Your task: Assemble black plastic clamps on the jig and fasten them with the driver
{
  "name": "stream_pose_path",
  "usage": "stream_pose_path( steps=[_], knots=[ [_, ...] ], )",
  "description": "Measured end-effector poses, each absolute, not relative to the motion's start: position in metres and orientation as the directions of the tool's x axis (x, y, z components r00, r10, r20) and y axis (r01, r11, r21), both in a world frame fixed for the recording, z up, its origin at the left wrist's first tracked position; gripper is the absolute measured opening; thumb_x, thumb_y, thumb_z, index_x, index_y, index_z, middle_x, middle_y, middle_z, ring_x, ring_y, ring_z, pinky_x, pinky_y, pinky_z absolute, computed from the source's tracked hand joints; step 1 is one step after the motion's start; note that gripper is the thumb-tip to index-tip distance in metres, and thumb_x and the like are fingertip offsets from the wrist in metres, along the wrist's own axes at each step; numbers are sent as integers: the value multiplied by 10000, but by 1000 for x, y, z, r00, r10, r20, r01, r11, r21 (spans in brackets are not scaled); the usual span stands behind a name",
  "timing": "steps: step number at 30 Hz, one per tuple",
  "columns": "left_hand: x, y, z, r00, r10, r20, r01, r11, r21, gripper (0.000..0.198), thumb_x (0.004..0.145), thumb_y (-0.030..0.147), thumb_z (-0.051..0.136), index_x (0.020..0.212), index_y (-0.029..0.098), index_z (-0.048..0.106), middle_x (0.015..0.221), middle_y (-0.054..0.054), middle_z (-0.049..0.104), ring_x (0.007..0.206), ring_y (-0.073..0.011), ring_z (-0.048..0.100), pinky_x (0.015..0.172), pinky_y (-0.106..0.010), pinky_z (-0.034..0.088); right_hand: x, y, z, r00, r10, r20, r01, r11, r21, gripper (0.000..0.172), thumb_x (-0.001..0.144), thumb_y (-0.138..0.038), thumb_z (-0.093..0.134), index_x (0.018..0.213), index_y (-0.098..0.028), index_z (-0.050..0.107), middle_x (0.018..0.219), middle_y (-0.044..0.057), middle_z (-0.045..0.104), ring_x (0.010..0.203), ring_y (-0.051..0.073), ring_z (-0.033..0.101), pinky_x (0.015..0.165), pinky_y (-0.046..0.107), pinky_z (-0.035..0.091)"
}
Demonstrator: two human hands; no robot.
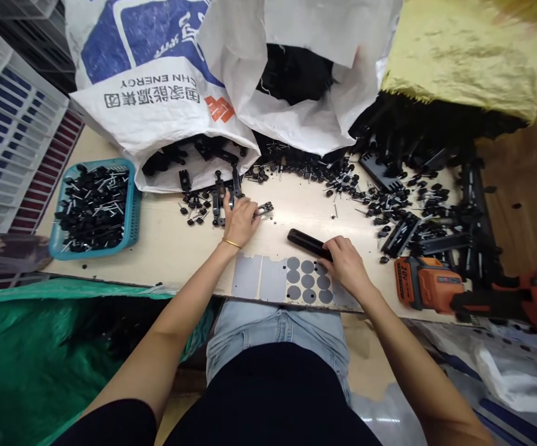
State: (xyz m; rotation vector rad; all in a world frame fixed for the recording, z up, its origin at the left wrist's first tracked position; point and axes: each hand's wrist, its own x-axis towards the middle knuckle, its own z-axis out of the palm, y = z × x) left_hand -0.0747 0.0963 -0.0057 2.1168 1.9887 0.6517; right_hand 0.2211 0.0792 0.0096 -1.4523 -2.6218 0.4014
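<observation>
My left hand (239,218) reaches forward over the wooden table (166,244) and closes its fingers on a small black plastic bracket (263,209) at the edge of a loose pile of black parts (203,201). A gold bangle sits on that wrist. My right hand (346,265) grips one end of a long black bar (306,242) that lies on the table. Just below it is a grey sheet with round grey pads (306,279) at the table's near edge.
A blue basket (131,217) of black pegs stands at the left. White woven sacks (166,93) spill black parts at the back. More black parts (389,198) cover the right side. An orange cordless drill (428,286) lies at the near right. Green sheeting (40,359) hangs below left.
</observation>
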Motion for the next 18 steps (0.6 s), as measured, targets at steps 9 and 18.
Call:
stream_pose_path(
  steps=[9,18],
  knots=[
    [-34,32,-23,23,1000,-14,797,-10,604,301,763,181,670,1025,205,525,932,-41,633,883,-209,598,784,-333,463,195,75,8,-516,852,-88,810,453,-372,289,782,-391,679,948,-184,564,919,106,603,899,277,521,738,373,427],
    [-16,17,-34,-90,993,83,775,17,631,197,862,343,637,1010,216,667,880,-36,628,873,-184,602,809,-336,423,175,50,9,-271,901,-338,876,86,-475,345,731,-374,667,965,-198,486,798,32,611,664,203,575,542,274,370]
  ],
)
